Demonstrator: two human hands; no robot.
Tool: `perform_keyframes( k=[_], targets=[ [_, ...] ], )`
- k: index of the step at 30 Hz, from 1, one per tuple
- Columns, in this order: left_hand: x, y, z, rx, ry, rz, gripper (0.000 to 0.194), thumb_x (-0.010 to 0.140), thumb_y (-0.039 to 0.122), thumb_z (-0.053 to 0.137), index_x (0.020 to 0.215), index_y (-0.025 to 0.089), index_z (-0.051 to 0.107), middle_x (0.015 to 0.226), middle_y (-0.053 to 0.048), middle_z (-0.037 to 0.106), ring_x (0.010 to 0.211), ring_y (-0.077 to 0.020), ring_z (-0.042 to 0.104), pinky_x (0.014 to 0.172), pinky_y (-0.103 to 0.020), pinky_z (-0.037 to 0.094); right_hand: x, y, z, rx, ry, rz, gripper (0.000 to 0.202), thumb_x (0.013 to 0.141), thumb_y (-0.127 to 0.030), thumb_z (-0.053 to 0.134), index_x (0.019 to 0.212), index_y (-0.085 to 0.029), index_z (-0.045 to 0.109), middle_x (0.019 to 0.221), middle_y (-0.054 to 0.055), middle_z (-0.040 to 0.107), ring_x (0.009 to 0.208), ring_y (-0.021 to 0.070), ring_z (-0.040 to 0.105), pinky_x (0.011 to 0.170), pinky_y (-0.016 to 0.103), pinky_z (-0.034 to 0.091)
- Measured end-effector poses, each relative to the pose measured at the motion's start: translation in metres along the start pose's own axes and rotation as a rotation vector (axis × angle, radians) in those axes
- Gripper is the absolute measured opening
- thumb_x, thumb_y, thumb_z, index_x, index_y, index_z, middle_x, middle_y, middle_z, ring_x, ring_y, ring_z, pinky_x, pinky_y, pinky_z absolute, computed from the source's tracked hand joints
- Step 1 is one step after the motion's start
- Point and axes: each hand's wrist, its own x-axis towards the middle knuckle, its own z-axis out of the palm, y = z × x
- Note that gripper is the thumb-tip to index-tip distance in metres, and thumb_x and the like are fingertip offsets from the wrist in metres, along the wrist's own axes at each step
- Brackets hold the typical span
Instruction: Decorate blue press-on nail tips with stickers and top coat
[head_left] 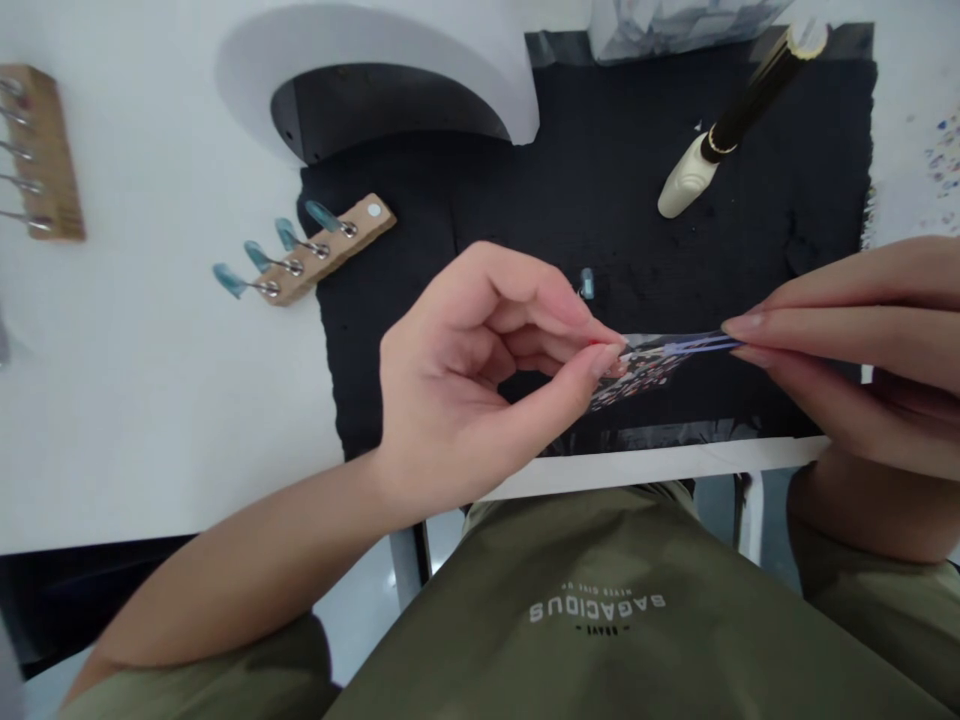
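Observation:
Between the thumb and forefinger of my left hand (487, 375) is the edge of a clear sheet (645, 375) dotted with small pinkish and white pieces. My right hand (862, 350) pinches a thin pale-blue tool (701, 344), which looks like tweezers. Its tips reach the upper part of the sheet. Just beyond my left fingertips, a small teal nail tip (587, 283) rests on the black mat (525, 240). The exact contact of the tool with the pieces is too small to tell.
A wooden holder (334, 245) with several teal nail tips lies across the mat's left edge. Another holder (56, 150) is at the far left. A white arched device (405, 60), a black-and-cream bottle (690, 175) and a clear container (675, 25) stand toward the back.

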Motion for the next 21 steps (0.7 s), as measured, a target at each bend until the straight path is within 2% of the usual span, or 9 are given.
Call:
perform_keyframes(
  k=[5,9,13,17,21],
  targets=[
    [0.0018,-0.0029,0.0002,0.004,0.003,0.055,0.025,0.096,0.016,0.096,0.102,0.028,0.075,0.097,0.005,0.089,0.081,-0.0176,0.089,0.073,-0.026,0.080,0.0028,-0.0019,0.0005,0.026,0.020,0.042,0.047,0.104,-0.050,0.087,0.151,-0.052,0.079,0.127,-0.006,0.091,0.091,0.0166,0.084,0.070,0.035,0.068],
    [0.0013,-0.0030,-0.0002,0.005,-0.003,0.055,0.027,0.095,0.010,0.093,0.103,0.029,0.077,0.097,0.005,0.089,0.082,-0.0181,0.089,0.075,-0.029,0.080,0.0064,-0.0014,-0.0029,0.069,0.018,0.059,0.048,0.098,-0.045,0.093,0.144,-0.052,0.083,0.122,-0.007,0.092,0.088,0.0201,0.085,0.071,0.039,0.070],
    [0.0004,-0.0030,-0.0002,-0.004,0.008,0.067,0.029,0.093,0.006,0.089,0.106,0.030,0.078,0.097,0.005,0.089,0.085,-0.0177,0.090,0.077,-0.026,0.080,0.0071,0.0011,-0.0053,0.032,-0.007,0.001,0.050,0.105,-0.039,0.085,0.154,-0.047,0.078,0.125,-0.001,0.092,0.092,0.0227,0.085,0.077,0.041,0.071],
    [0.0006,-0.0047,-0.0011,0.018,-0.004,0.088,0.027,0.094,0.010,0.092,0.104,0.030,0.076,0.097,0.005,0.089,0.084,-0.0183,0.090,0.075,-0.027,0.080,0.0049,0.0027,-0.0053,-0.005,-0.048,-0.070,0.055,0.106,-0.039,0.083,0.161,-0.042,0.074,0.131,0.003,0.088,0.099,0.0255,0.082,0.075,0.046,0.070],
    [-0.0010,-0.0055,-0.0029,0.060,-0.031,0.057,0.024,0.099,0.016,0.091,0.107,0.032,0.074,0.100,0.004,0.090,0.088,-0.0211,0.091,0.076,-0.031,0.080,0.0007,-0.0013,-0.0043,-0.049,-0.064,-0.037,0.054,0.111,-0.044,0.077,0.164,-0.045,0.070,0.136,0.003,0.087,0.104,0.0271,0.081,0.082,0.048,0.069]
  ],
)
